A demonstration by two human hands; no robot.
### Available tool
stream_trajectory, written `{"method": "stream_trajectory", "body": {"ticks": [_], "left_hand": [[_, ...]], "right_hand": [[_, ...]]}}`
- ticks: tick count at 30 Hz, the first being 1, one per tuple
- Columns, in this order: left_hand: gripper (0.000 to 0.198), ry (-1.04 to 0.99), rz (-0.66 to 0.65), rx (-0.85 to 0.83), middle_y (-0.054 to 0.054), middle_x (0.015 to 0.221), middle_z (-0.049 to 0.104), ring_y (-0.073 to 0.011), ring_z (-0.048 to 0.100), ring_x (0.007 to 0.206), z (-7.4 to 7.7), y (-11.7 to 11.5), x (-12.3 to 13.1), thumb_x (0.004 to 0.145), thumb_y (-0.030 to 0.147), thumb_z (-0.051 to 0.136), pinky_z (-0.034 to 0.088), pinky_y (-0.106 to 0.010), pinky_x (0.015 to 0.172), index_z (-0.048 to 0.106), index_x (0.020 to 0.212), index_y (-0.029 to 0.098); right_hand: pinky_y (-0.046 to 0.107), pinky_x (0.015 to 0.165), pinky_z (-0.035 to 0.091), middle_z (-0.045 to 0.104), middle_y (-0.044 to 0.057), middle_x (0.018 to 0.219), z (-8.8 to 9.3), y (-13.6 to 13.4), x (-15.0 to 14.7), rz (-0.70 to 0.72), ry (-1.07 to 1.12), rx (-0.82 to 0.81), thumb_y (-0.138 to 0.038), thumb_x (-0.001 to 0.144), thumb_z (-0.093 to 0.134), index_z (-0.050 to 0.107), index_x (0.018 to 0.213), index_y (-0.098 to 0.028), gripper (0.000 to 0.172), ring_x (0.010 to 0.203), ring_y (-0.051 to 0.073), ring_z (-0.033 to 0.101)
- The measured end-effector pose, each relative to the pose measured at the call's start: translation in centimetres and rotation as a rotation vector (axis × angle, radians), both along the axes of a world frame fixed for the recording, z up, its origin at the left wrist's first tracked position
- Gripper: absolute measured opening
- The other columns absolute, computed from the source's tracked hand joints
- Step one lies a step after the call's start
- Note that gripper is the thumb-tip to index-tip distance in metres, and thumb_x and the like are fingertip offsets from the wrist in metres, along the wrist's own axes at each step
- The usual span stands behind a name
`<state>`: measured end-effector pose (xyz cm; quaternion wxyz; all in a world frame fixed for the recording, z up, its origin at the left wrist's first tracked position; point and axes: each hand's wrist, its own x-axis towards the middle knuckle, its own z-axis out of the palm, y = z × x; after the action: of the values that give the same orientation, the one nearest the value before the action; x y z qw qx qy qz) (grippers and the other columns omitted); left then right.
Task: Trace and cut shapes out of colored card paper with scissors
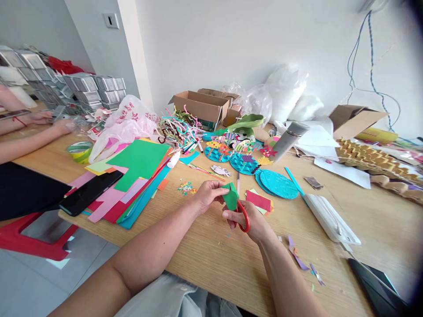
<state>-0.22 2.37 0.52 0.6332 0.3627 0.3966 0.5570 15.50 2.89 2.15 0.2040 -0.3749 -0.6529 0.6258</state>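
My left hand (210,195) pinches a small piece of green paper (231,197) above the table's front part. Red-handled scissors (245,218) are in my right hand (251,221), with fingers through the loops. The blades are mostly hidden behind the green paper, so whether they are cutting cannot be made out. Just beyond my hands lie a red paper piece (258,200) on other coloured scraps and a pen (238,182). Tiny coloured paper bits (187,188) lie left of my left hand. Blue ovals (278,183) and fish cutouts (265,161) sit farther back.
Stacked coloured paper (145,160) and a black phone (91,192) lie left. A steel flask (291,140) stands tilted-looking behind. At right are a white power strip (331,219), a dark device (376,286) and egg cartons (373,163). Another person's hands (62,126) work at far left.
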Motion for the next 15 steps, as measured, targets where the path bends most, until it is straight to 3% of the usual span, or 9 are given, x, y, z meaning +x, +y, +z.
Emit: {"method": "stream_trajectory", "body": {"ticks": [15], "left_hand": [[0.026,0.016,0.035,-0.020,-0.002,0.065,0.062,-0.0097,0.054,0.053,0.02,0.10,-0.07,0.061,0.034,0.071,0.040,-0.023,0.054,0.058,0.071,0.014]], "right_hand": [[0.024,0.043,0.030,0.054,-0.003,0.046,0.44,-0.18,-0.08,0.000,-0.066,0.040,-0.051,0.064,0.074,0.057,0.064,-0.018,0.038,0.042,0.011,0.047]]}}
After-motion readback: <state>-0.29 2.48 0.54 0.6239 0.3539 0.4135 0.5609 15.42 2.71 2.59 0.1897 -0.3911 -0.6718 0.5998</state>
